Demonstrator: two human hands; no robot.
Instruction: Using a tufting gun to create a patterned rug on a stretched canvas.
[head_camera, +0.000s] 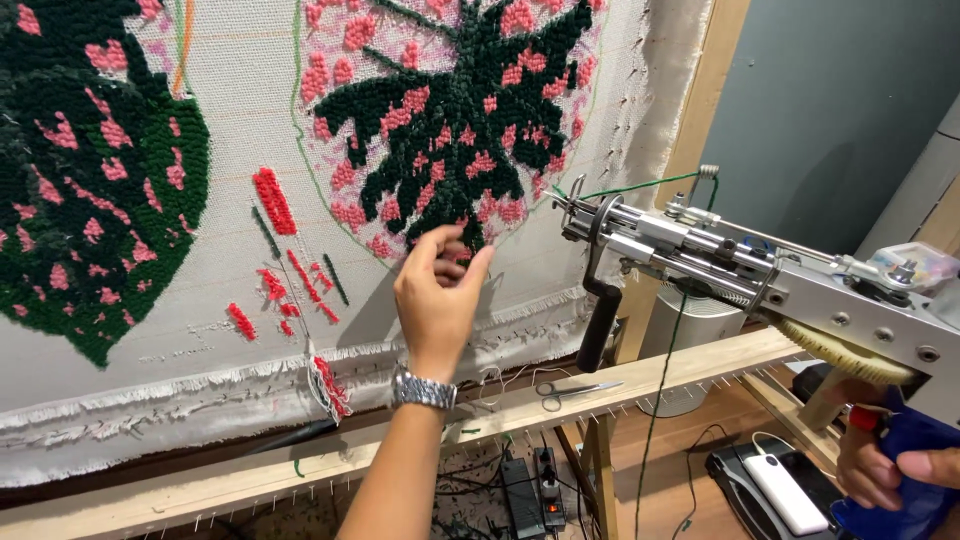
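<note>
My left hand, with a metal watch on the wrist, reaches up to the stretched white cloth and its fingertips touch the lower edge of a tufted leaf of dark green and pink yarn. My right hand grips the blue handle of a silver tufting gun at the right. The gun's needle end points left toward the cloth, a little apart from it. A green yarn strand runs through a guide on the gun.
A second green and pink tufted leaf fills the left. Short red test lines lie between them. The wooden frame bar carries scissors. Below are a power strip, cables and a white power bank.
</note>
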